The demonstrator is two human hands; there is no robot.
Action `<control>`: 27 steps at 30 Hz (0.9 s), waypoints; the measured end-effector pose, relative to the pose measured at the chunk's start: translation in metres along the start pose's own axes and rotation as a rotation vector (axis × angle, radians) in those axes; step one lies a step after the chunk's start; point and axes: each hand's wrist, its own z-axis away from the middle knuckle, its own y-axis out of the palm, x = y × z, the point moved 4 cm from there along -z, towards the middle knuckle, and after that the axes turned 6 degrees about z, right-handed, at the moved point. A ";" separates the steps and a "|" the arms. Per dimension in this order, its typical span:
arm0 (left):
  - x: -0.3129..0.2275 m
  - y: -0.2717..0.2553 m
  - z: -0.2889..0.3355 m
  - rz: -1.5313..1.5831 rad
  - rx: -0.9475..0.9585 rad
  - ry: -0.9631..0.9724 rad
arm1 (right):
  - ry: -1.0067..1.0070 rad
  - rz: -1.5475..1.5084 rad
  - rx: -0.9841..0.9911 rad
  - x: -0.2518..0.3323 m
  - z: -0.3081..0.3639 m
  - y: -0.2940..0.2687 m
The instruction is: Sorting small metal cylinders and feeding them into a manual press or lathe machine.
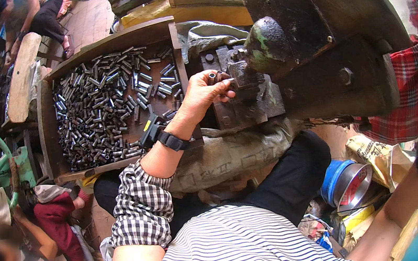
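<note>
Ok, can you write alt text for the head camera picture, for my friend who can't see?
A bare left hand holds short metal tubes beside a big, dark, grimy machine. To the left, a wooden tray holds lots of small metal pieces. The right hand is hidden from view.

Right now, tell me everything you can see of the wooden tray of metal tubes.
The tray is a shallow, open box of dark brown, worn-looking wood, lying left of the dark machine. Short metal tubes heap thickly over its left side, thinning toward the right, where bare bottom shows. The left forearm crosses its front edge near the right corner; whether they touch is unclear.
</note>
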 end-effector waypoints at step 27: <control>-0.006 -0.002 0.011 -0.025 0.057 0.014 | 0.057 -0.087 -0.078 -0.009 0.018 0.009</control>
